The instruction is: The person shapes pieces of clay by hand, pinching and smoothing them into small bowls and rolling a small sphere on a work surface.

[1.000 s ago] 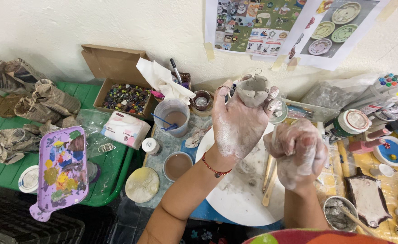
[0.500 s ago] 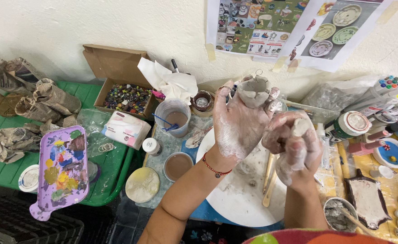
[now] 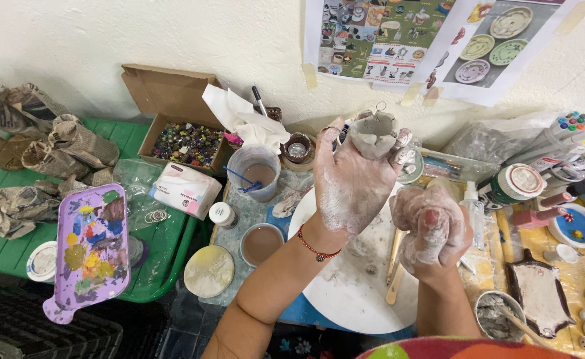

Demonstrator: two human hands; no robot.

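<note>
Left hand (image 3: pixel 352 179) raised, palm to camera, fingertips pinching small clay cup (image 3: pixel 374 133). Right hand (image 3: pixel 430 226) curled, clay-coated; contents indiscernible.

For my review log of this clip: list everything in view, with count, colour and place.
clay cup: one, grey, at the left hand's fingertips
round board: one, white, under the hands
cardboard box: one, brown, holds coloured beads, back left
paint palette: one, purple, front left
green tray: one, under the palette
water cup: one, clear, murky water, centre
crumpled newspaper: several wads, far left
markers: a bunch, mixed caps, far right
wall posters: two, taped above
left hand: clay-smeared, raised, red bracelet at wrist
right hand: clay-coated, fingers curled, beside the left
</note>
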